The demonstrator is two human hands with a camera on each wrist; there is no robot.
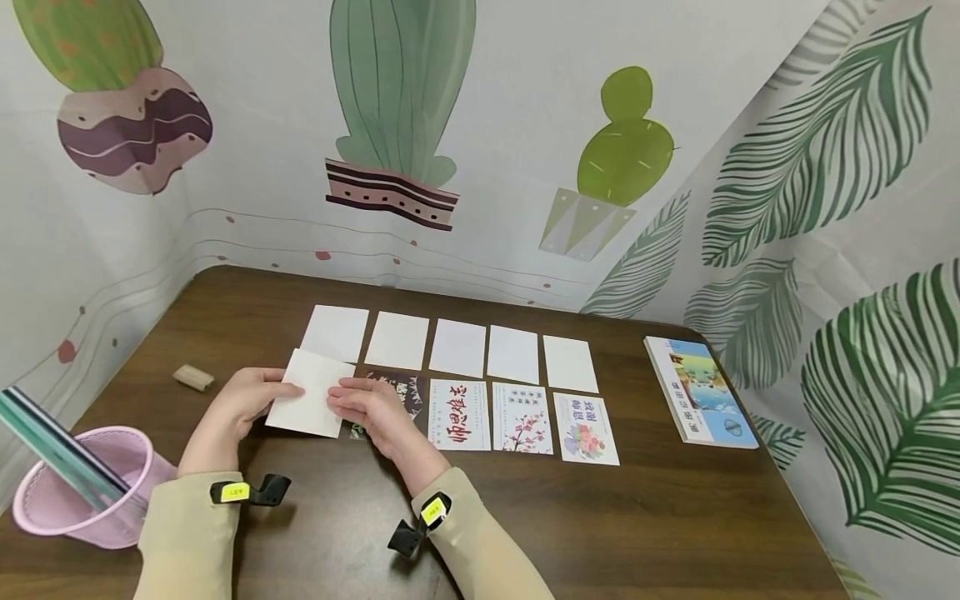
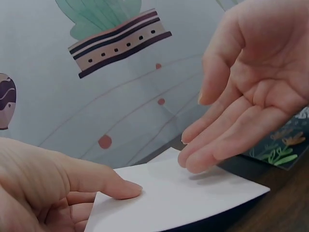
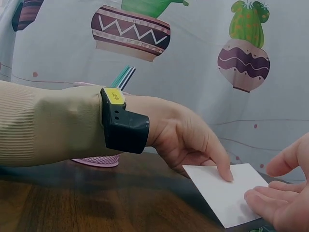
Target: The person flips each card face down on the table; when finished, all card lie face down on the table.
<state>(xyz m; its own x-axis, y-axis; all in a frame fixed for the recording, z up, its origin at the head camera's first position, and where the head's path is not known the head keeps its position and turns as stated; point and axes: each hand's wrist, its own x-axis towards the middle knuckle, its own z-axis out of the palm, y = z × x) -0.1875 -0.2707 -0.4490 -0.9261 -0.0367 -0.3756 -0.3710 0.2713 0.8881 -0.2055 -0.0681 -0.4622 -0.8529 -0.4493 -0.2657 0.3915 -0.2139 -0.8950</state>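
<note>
A plain white card [image 1: 311,393] is pinched at its left edge by my left hand [image 1: 242,406], thumb on top and fingers beneath. The head view has it overlapping the left end of two rows of cards. My right hand [image 1: 378,413] is at the card's right side with fingers extended; in the left wrist view its fingertips [image 2: 197,164] are right over the white surface. Partly hidden under this hand is a dark printed card [image 1: 408,392]. To its right lie a card with red writing [image 1: 459,415], one with pink blossoms [image 1: 522,419] and one with a bouquet [image 1: 587,428].
Behind the printed cards runs a row of several blank white cards [image 1: 457,348]. A booklet with a seaside picture [image 1: 702,392] lies at the right edge of the brown table [image 1: 637,533]. At left are a small wooden block [image 1: 193,377] and a pink basket [image 1: 90,533] holding long sticks.
</note>
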